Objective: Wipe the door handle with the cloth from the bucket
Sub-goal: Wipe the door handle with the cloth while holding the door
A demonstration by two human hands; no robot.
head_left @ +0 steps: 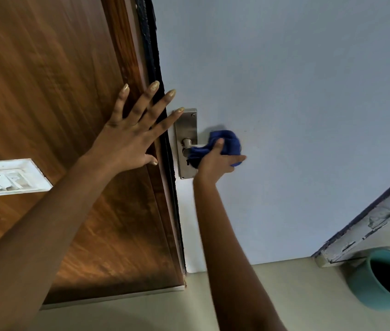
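On the door handle (pixel 190 147), right hand (pixel 215 163) pinches blue cloth (pixel 227 145); left hand (pixel 127 137) spread flat on wood.

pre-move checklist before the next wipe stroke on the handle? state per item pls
1. Cloth in the right hand: ok, bunched and gripped.
2. Cloth on the door handle: ok, it wraps the lever; only the stub near the backplate shows.
3. Left hand bracing: ok, fingers spread flat on the wooden frame beside the door edge, little finger reaching the plate's top corner.
4. Whole lever covered: cannot tell, the cloth hides it.
5. Bucket nearby for rinsing: ok, on the floor at lower right.
6. Cloth dampness: cannot tell.
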